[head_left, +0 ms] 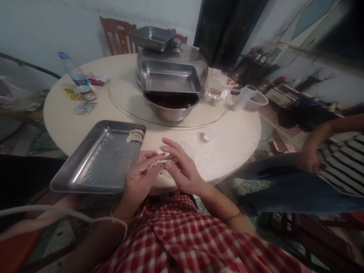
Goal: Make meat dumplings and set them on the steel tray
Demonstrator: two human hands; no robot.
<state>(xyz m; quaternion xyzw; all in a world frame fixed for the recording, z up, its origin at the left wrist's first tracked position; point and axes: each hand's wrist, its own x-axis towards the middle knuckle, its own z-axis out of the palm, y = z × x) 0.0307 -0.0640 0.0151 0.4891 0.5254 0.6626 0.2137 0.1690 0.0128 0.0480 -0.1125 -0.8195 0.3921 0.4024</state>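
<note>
Both my hands meet at the near edge of a round cream table (68, 125). My left hand (140, 176) and my right hand (182, 168) pinch a pale dumpling wrapper (159, 163) between their fingertips, folded between them. One finished dumpling (135, 135) lies at the far corner of a steel tray (99, 161) just left of my hands. A small lump of dough (204, 136) rests on the table beyond my right hand.
On a glass turntable (125, 98) stands a steel bowl (170, 110) of dark filling with steel pans (170, 77) stacked over it. A water bottle (73, 71), a jar (87, 93) and a white basket (257, 101) sit further off. A seated person in a striped shirt (341, 163) is at right.
</note>
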